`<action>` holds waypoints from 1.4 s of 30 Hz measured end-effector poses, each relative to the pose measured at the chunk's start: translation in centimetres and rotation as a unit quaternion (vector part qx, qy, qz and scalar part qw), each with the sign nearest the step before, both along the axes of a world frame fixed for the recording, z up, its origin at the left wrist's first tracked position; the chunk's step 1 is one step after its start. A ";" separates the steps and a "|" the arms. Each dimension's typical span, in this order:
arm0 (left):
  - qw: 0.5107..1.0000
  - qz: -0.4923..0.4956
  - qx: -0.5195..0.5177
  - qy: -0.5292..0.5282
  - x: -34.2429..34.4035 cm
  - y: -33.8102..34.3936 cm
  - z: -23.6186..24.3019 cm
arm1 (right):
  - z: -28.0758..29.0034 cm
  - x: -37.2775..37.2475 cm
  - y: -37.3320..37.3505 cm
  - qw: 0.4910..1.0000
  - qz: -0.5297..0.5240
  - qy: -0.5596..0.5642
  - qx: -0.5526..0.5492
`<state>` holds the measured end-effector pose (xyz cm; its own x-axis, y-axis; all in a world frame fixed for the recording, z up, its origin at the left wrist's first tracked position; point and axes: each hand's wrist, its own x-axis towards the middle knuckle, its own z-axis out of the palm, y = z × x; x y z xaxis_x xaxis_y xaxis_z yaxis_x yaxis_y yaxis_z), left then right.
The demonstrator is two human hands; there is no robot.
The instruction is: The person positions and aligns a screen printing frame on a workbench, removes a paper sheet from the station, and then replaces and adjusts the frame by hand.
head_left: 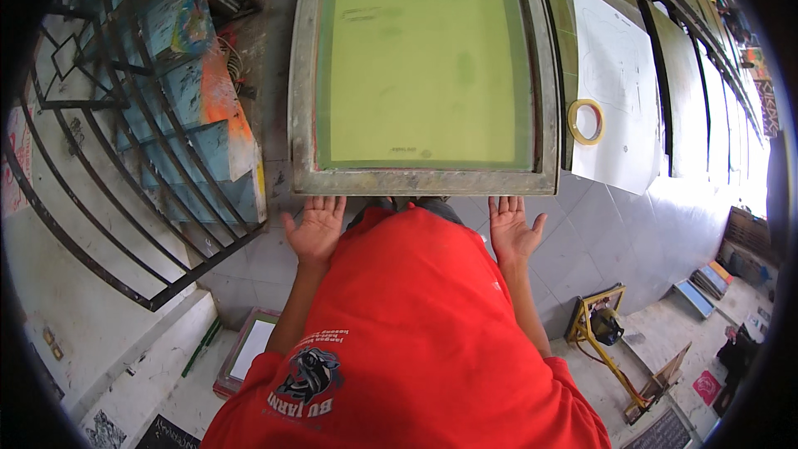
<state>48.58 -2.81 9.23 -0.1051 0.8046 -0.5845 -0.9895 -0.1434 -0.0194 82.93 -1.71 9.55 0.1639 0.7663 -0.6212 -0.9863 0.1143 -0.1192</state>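
A large framed screen-printing screen [428,75] with a yellow-green mesh lies straight ahead, its worn grey frame running along the near side. Just below that near edge, my left hand [316,226] is palm up with its fingers stretched out and nothing in it. My right hand [514,229] mirrors it under the right part of the edge, also palm up, flat and bare. The fingertips of both hands reach the frame's lower edge; whether they touch it or pass underneath I cannot tell.
Right of the screen, a roll of yellow tape [586,122] rests on a white sheet of paper [615,75]. A black metal grille [191,270] and blue paint-stained steps [187,150] stand to the left. Grey floor tiles [573,224] show at the right, near a yellow metal stand [592,333].
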 end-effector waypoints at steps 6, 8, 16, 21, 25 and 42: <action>0.997 -0.041 0.069 0.021 0.3 0.0 -0.8 | 0.7 -1.0 1.0 0.999 0.034 -0.015 0.003; 0.996 -0.044 0.083 0.014 0.5 0.1 -0.7 | 1.2 -1.2 1.3 0.999 0.045 -0.017 0.005; 1.000 -0.008 0.018 0.015 0.7 0.5 -0.6 | -0.2 -0.6 1.4 1.000 0.021 0.002 0.004; 1.000 0.004 -0.007 0.011 1.1 0.9 -0.1 | -0.4 -0.1 1.2 1.000 0.016 0.004 0.019; 1.000 0.001 0.000 0.015 1.0 1.0 -0.1 | 0.2 -0.3 1.5 1.000 0.011 0.002 0.007; 0.817 -0.139 -0.209 0.519 -8.6 0.7 -3.1 | -0.4 6.7 -0.2 0.912 0.148 -0.353 -0.152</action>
<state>39.93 -2.07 6.09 -0.5662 0.6342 -0.5265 -0.4378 0.3097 0.8440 89.67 -1.93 9.19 0.4188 0.6520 -0.6320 -0.6347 -0.2876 -0.7173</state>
